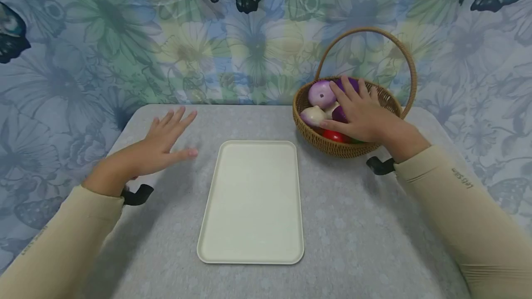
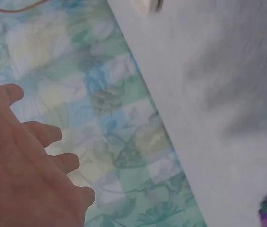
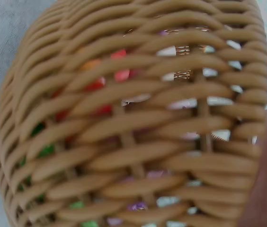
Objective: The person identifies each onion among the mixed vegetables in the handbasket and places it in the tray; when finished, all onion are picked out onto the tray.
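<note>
My right hand point(image 1: 365, 110) is over the wicker basket point(image 1: 301, 121), fingers spread and nearly straight above its contents. Beneath and beside the fingers are a pale purple round vegetable point(image 1: 321, 94), a white and purple bulb point(image 1: 313, 116), dark purple pieces and a shiny red one point(image 1: 335, 136). The palm hides part of the contents. The right wrist view is filled by the basket's woven side point(image 3: 138, 127), with the hand's edge at right. On the left, my left hand point(image 1: 155, 149) hovers over the table, fingers extended, thumb apart, holding nothing.
A cream rectangular tray point(image 1: 251, 202) lies on the grey cloth-covered table point(image 1: 345, 225), between the hands. The basket's tall arched handle point(image 1: 409, 63) rises behind the right hand. A flowered curtain with butterflies point(image 1: 249, 36) hangs along the far edge.
</note>
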A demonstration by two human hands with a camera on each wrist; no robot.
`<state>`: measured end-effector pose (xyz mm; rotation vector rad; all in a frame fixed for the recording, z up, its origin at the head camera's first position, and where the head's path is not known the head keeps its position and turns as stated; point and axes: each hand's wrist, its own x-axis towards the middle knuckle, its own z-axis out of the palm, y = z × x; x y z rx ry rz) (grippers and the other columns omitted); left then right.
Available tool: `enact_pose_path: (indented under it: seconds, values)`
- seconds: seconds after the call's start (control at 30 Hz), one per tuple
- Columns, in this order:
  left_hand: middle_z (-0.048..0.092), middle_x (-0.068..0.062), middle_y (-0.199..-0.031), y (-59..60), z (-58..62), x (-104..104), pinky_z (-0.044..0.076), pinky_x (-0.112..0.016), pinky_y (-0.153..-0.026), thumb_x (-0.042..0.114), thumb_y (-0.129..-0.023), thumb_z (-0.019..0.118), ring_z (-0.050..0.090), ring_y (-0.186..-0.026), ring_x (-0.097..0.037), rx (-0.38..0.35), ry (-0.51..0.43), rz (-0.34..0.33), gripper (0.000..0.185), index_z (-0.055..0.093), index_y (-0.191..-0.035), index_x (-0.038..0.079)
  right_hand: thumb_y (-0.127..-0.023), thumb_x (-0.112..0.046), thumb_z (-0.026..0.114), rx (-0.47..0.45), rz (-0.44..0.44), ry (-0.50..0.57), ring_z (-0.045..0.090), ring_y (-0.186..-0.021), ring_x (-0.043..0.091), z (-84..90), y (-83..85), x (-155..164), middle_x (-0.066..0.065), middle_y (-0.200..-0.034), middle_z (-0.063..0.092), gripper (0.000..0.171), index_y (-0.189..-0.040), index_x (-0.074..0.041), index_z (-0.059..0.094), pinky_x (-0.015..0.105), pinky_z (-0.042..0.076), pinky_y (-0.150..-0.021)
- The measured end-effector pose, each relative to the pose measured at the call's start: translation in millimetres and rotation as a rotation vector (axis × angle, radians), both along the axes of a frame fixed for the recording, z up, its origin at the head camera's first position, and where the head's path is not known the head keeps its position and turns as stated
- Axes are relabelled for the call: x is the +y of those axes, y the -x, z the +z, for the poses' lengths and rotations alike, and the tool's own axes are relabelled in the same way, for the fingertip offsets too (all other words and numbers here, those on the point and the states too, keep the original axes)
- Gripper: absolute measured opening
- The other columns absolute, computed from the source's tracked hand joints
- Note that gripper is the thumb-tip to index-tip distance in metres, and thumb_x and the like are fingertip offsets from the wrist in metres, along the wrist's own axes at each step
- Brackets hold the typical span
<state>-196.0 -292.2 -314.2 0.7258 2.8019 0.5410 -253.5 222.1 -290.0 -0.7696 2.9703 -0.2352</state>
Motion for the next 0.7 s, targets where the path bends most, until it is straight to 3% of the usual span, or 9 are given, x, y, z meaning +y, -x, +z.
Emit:
enact_pose_path:
  seconds: [0.23,0.37,0.5,0.7]
  values:
    - [-0.014,-0.008,-0.174,-37.3,-24.0,4.5,-0.011,-0.066,-0.119,0.043,-0.104,0.067,-0.017,-0.157,-0.036,-0.026,-0.154,0.010,0.098,-0.002,-0.171,0.025,-0.097,-0.081,0.040,-0.068,-0.045,0.014,-0.014,-0.149,0.060,-6.6,1.9,-1.7,0.018,-0.172,-0.017,0.108,-0.169,-0.018,-0.010,0.077,-0.007,-0.114]
    - [-0.009,-0.007,-0.175,-57.1,-41.3,7.9,-0.002,-0.073,-0.118,0.043,-0.101,0.072,-0.014,-0.157,-0.038,-0.063,-0.221,0.033,0.102,-0.001,-0.171,0.028,-0.097,-0.081,0.040,-0.087,-0.062,0.013,-0.010,-0.149,0.062,-12.0,3.7,-0.3,0.022,-0.172,-0.012,0.109,-0.169,-0.017,-0.011,0.077,-0.005,-0.114]
    - [-0.006,-0.005,-0.175,-72.4,-55.1,12.2,0.007,-0.081,-0.113,0.045,-0.097,0.075,-0.009,-0.157,-0.041,-0.091,-0.253,0.056,0.106,0.000,-0.171,0.029,-0.096,-0.081,0.041,-0.104,-0.083,0.032,-0.008,-0.149,0.063,-16.3,5.4,1.2,0.023,-0.172,-0.010,0.110,-0.169,-0.016,-0.010,0.076,-0.004,-0.115]
    - [-0.003,-0.012,-0.175,-93.8,-69.3,20.2,0.011,-0.080,-0.113,0.048,-0.094,0.079,-0.006,-0.156,-0.046,-0.137,-0.253,0.057,0.113,0.001,-0.171,0.020,-0.096,-0.082,0.041,-0.145,-0.096,0.052,-0.007,-0.150,0.060,-20.7,7.6,1.0,0.022,-0.173,-0.010,0.110,-0.169,-0.016,-0.011,0.078,0.003,-0.114]
